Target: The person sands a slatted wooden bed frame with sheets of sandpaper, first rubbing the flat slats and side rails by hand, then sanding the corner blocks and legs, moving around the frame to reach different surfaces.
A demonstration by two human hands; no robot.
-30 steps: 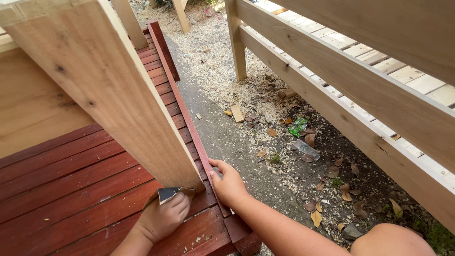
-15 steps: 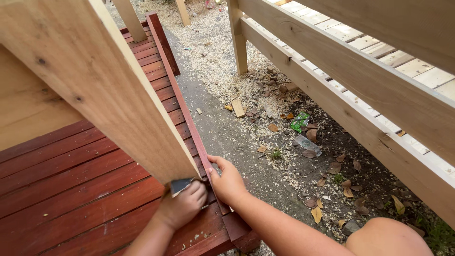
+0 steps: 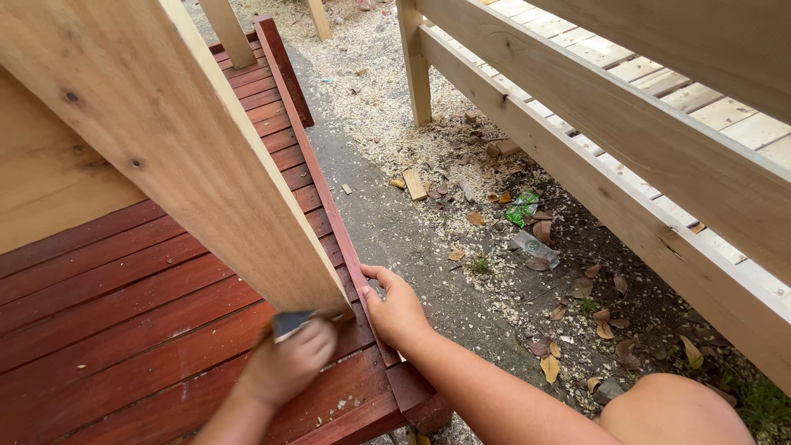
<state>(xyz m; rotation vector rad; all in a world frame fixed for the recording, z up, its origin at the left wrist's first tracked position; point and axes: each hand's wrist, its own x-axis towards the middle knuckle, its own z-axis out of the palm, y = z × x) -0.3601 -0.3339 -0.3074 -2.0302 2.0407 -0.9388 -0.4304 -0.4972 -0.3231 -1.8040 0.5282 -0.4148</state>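
Observation:
A pale wooden post (image 3: 189, 156) stands on a red-brown slatted deck (image 3: 115, 305). My left hand (image 3: 288, 367), blurred by motion, presses a small grey sanding pad (image 3: 292, 321) against the post's base. On the deck's raised edge rail (image 3: 329, 210), beside the post's foot, rests my right hand (image 3: 395, 309), its fingers curled over the rail and holding no tool.
Sawdust and wood chips lie on the deck by my hands and across the ground to the right. A pale wooden fence frame (image 3: 626, 165) runs along the right. Dry leaves, a wood offcut (image 3: 414, 184), a green wrapper (image 3: 521, 208) and a crushed bottle (image 3: 534, 245) lie below it.
My left hand with the sanding pad has slid right along the deck to the post's base and is now blurred. The right hand has stayed on the edge rail.

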